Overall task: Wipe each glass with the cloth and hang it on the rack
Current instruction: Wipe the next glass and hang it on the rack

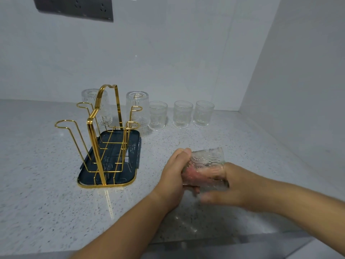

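My left hand (172, 176) grips a patterned clear glass (207, 159), held on its side above the counter. My right hand (231, 186), blurred, has its fingers pushed into the glass's mouth and is shut on a pink cloth (192, 172) that shows through the glass wall. To the left stands the gold wire rack (93, 128) on its dark tray (130, 139). Two glasses hang upside down on its far prongs, one at the left (87, 99) and one at the right (138, 103). The near prongs are bare.
Three upright glasses stand in a row by the back wall: (158, 116), (183, 114), (203, 114). The speckled counter (46, 193) ends at a side wall on the right and at its front edge near me. A dark socket plate (74, 6) sits high on the wall.
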`<state>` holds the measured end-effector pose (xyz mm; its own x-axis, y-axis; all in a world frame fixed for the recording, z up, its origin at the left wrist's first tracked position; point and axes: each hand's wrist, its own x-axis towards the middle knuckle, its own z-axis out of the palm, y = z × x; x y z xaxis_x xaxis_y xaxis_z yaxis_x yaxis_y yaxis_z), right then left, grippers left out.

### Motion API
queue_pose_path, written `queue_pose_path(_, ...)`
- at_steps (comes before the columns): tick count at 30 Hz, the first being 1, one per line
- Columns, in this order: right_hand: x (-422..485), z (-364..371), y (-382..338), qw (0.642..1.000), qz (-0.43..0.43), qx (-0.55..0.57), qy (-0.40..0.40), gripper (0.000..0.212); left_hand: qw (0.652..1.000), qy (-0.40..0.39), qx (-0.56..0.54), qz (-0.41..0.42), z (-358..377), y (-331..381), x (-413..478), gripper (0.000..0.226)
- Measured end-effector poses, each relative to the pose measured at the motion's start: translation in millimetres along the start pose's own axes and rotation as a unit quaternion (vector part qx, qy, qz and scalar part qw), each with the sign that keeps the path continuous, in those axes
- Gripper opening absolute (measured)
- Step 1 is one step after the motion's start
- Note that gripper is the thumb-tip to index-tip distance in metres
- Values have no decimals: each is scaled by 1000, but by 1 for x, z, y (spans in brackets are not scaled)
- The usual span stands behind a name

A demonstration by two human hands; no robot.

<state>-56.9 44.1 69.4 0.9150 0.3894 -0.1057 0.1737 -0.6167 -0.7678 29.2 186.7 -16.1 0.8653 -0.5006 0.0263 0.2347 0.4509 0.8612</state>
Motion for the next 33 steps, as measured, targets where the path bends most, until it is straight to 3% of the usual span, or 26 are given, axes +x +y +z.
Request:
queue_pose_path(2,-1,-2,2,978,37,203,-18,40,999,-6,21,36,-3,-1,-2,54)
queue_pose_path(4,-1,-2,5,967,44,250,-28,43,999,-11,37,35,-2,0,-3,46)
queue_pose_path(5,-2,1,7,980,33,197,-21,41,999,-10,41,24,-1,1,-3,47)
queue_pose_path(7,-1,7,12,1000,-6,-29,3,41,999,-13,33,-22,1,3,-3,50)
queue_pose_path(10,0,4,11,943,-52,-328,12,32,996,-29,16,-88,5,10,-6,46)
queue_pose_path(11,1,1,11,925,-63,-375,12,26,994,-34,13,-100,5,10,-6,49)
queue_pose_path(13,2,-2,13,922,-69,-379,25,19,991,-62,10,-117,3,11,-6,64)
queue_pose_path(16,0,-1,19,969,-49,-231,71,33,983,-135,19,-126,-3,11,-4,91)
queue_pose_path(18,-3,-3,15,993,1,-45,112,39,982,-157,34,-103,-3,10,-5,93)
queue_pose_path(20,-6,-8,11,975,60,145,159,40,985,-133,105,-27,-3,4,-7,81)
queue_pose_path(22,-7,-7,9,935,100,289,179,38,974,-110,191,57,-4,-2,-8,63)
queue_pose_path(24,-7,0,2,910,130,355,172,37,962,-114,222,115,-5,-5,-9,52)
queue_pose_path(26,-5,6,0,907,136,367,157,39,954,-106,226,164,-4,-2,-12,45)
queue_pose_path(29,-3,11,-1,948,79,284,121,43,971,-76,172,149,-1,1,-14,43)
queue_pose_path(31,1,16,-4,985,-6,140,96,37,989,-43,115,88,0,1,-10,52)
queue_pose_path(33,4,17,-1,990,-84,-70,83,24,998,-23,51,6,-1,4,-6,75)
